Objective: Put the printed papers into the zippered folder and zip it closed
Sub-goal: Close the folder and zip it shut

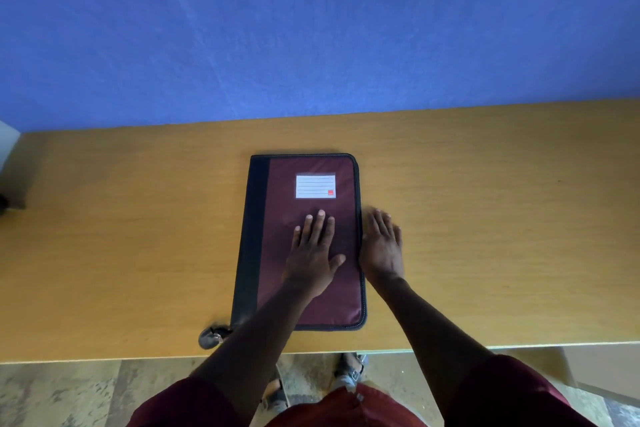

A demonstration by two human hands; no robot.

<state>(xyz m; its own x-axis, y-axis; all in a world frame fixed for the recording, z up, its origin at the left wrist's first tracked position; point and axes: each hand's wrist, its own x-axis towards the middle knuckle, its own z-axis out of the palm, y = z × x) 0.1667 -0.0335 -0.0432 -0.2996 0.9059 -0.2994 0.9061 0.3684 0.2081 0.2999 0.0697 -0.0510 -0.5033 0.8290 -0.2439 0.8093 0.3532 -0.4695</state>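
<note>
A maroon zippered folder (277, 184) with a black spine and a white label lies closed flat in the middle of the wooden table (138, 236). My left hand (313, 250) rests flat on its cover, fingers spread. Just beside it, my right hand (381, 246) lies against the folder's right edge, fingers apart, palm down on the table. A dark zipper pull tab (210, 336) sticks out at the folder's near left corner. No printed papers are in sight.
A blue wall (311, 28) rises right behind the table's far edge. The table's near edge runs just below the folder, with the floor and my feet beneath. A dark object (3, 203) sits at the far left edge.
</note>
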